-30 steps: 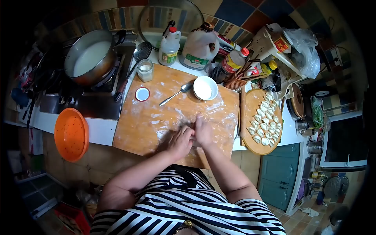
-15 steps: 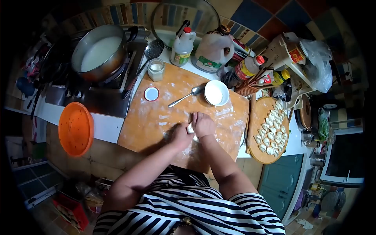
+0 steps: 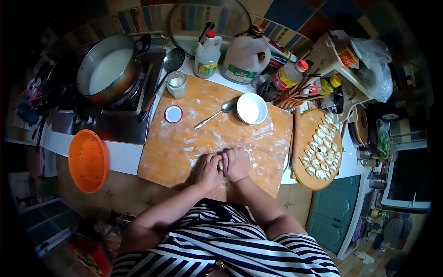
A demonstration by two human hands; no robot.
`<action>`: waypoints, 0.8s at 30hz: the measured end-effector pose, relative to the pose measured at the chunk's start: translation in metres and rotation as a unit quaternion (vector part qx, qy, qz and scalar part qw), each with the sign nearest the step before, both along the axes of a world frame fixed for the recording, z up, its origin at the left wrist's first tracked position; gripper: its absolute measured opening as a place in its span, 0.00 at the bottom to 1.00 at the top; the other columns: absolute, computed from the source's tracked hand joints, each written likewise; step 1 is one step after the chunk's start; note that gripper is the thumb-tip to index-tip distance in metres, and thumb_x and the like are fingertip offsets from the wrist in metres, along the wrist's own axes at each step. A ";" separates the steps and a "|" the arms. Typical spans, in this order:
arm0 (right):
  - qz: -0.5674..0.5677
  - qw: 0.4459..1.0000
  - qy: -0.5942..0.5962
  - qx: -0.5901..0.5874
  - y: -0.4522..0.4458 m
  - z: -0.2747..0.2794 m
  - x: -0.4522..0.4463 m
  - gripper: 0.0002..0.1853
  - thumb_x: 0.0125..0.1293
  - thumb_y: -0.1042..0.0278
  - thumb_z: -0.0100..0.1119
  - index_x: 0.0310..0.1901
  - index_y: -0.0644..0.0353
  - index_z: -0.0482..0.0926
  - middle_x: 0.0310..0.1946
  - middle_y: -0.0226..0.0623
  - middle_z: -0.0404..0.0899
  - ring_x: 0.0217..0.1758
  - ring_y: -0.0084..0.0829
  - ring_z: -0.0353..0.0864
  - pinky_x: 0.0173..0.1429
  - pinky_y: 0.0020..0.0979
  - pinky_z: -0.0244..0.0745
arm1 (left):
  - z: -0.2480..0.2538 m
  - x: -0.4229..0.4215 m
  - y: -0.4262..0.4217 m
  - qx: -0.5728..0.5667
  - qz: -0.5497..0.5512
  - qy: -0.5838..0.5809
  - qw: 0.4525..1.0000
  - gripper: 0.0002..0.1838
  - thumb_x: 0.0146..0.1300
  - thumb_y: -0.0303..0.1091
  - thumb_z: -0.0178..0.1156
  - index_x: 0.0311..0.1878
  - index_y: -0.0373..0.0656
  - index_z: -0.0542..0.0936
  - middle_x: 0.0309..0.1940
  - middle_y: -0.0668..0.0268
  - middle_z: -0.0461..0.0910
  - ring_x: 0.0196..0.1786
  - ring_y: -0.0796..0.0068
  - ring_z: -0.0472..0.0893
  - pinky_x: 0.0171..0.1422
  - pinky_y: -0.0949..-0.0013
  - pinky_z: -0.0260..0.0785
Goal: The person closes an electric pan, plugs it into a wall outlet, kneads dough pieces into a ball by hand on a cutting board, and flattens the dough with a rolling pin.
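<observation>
My left hand [image 3: 210, 172] and my right hand [image 3: 236, 164] are close together over the near part of a floured wooden board [image 3: 168, 150]. A small pale piece of dough [image 3: 221, 165] shows between them, mostly covered by my curled fingers. Both hands are closed around it, low against the board. Beyond them lie a metal spoon [image 3: 208, 121] and a white bowl [image 3: 253, 122] with white powder in it. To the left are a jar lid [image 3: 173, 114] and a glass jar [image 3: 176, 86].
Several shaped dumplings [image 3: 320, 158] rest on a round board [image 3: 310, 185] at the right, beside a rolling pin [image 3: 296, 143]. A large pot [image 3: 121, 88] stands on the stove. An orange basin [image 3: 89, 161] is at the left edge. Bottles [image 3: 243, 64] line the back.
Both hands have moved slightly nearer my body and lower over the board. They now cover more of the dough, and my right fingers spread further over it. The camera view has shifted slightly.
</observation>
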State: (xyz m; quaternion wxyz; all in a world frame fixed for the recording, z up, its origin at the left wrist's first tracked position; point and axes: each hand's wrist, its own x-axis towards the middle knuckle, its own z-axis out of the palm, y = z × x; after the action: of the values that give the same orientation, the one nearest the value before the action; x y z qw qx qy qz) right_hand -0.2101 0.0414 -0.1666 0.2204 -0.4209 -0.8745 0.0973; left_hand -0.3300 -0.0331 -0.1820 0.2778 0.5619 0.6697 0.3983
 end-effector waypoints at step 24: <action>-0.034 0.997 -0.025 -0.069 -0.020 0.005 0.012 0.13 0.72 0.59 0.50 0.35 0.58 0.79 0.36 0.46 0.78 0.41 0.49 0.76 0.46 0.48 0.69 | 0.001 0.008 -0.011 -0.002 -0.008 -0.124 0.992 0.20 0.53 0.22 0.66 0.49 0.42 0.72 0.48 0.52 0.73 0.52 0.48 0.75 0.57 0.54 0.70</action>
State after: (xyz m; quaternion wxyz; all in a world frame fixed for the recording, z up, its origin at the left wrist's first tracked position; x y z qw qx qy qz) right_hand -0.1986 0.0209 -0.1616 0.1727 -0.4668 -0.8561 0.1392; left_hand -0.3221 -0.0445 -0.1815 0.3635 0.5127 0.6263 0.4613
